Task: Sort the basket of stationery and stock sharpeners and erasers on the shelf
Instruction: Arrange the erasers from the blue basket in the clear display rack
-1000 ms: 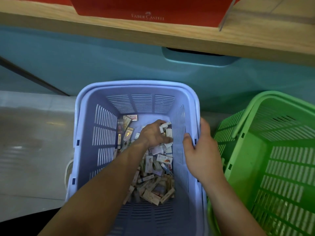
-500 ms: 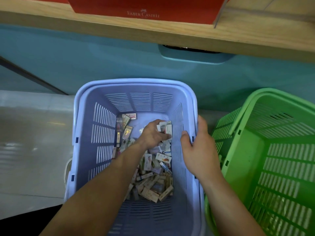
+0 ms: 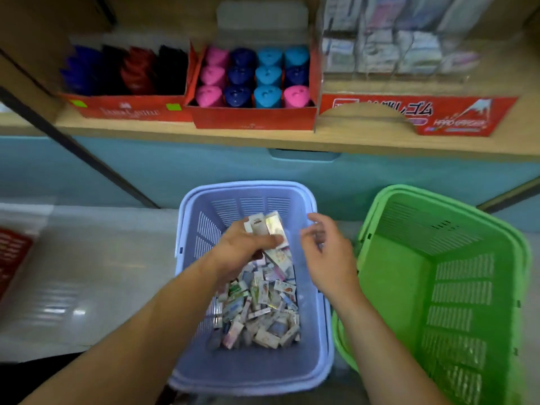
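A lilac basket (image 3: 187, 238) on the floor holds a heap of small wrapped erasers (image 3: 260, 311). My left hand (image 3: 242, 249) is raised above the heap and grips a bunch of erasers (image 3: 268, 229), which stick up past its fingers. My right hand (image 3: 327, 252) hovers by the basket's right rim with fingers loosely curled and nothing in it. On the wooden shelf (image 3: 263, 138) above stand red display boxes: one with pink and blue sharpeners (image 3: 254, 80), one with dark items (image 3: 125, 71), and an eraser box (image 3: 415, 112) at the right.
An empty green basket (image 3: 438, 287) sits to the right of the lilac one, touching it. A teal cabinet front (image 3: 204, 171) runs under the shelf. Pale floor (image 3: 87, 273) lies to the left, with a red pack (image 3: 11, 252) at the far left edge.
My left hand has lifted out of the heap with a bunch of erasers. My right hand has let go of the basket rim. The view has tilted up onto the shelf.
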{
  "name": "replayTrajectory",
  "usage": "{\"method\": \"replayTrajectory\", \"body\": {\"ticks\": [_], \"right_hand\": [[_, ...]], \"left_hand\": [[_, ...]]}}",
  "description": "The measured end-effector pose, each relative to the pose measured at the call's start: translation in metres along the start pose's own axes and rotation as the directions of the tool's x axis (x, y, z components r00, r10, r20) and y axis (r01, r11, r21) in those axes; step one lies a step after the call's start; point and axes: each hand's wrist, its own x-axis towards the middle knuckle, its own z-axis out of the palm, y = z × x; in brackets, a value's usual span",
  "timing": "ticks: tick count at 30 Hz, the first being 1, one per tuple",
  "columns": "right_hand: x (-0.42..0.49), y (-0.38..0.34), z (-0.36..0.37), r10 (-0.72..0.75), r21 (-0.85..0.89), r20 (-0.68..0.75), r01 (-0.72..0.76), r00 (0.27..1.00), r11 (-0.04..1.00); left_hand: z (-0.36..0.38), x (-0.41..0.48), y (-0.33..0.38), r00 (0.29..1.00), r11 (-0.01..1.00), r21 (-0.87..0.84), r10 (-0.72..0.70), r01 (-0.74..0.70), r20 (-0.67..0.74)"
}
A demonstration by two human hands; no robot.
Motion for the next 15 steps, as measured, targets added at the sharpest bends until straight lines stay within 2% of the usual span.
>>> {"method": "replayTrajectory", "body": {"ticks": [2, 3, 5, 8, 12, 15], "right_hand": [[-0.013, -0.026, -0.011, 0.081, 0.164, 0.216, -0.118, 0.973, 0.979], [-0.02, -0.037, -0.016, 0.076, 0.233, 0.267, -0.141, 0.961, 0.962], [-0.036, -0.057, -0.027, 0.024, 0.361, 0.288, -0.132, 0.957, 0.923], [-0.055, -0.08, -0.041, -0.028, 0.447, 0.28, -0.105, 0.96, 0.888], [-0.076, -0.097, -0.048, -0.025, 0.529, 0.32, -0.157, 0.947, 0.834], [-0.086, -0.102, -0.046, -0.01, 0.581, 0.294, -0.17, 0.956, 0.796]], "left_hand": [[0.002, -0.029, 0.029, 0.999, 0.997, -0.064, 0.037, -0.036, 0.018], [0.004, -0.043, 0.042, 0.998, 0.995, -0.085, 0.059, -0.056, 0.027], [0.01, -0.07, 0.063, 0.994, 0.99, -0.105, 0.098, -0.092, 0.051], [0.014, -0.104, 0.077, 0.989, 0.981, -0.153, 0.134, -0.124, 0.059], [0.015, -0.129, 0.086, 0.984, 0.973, -0.159, 0.173, -0.167, 0.029], [0.021, -0.141, 0.087, 0.981, 0.97, -0.149, 0.195, -0.192, 0.006]]}}
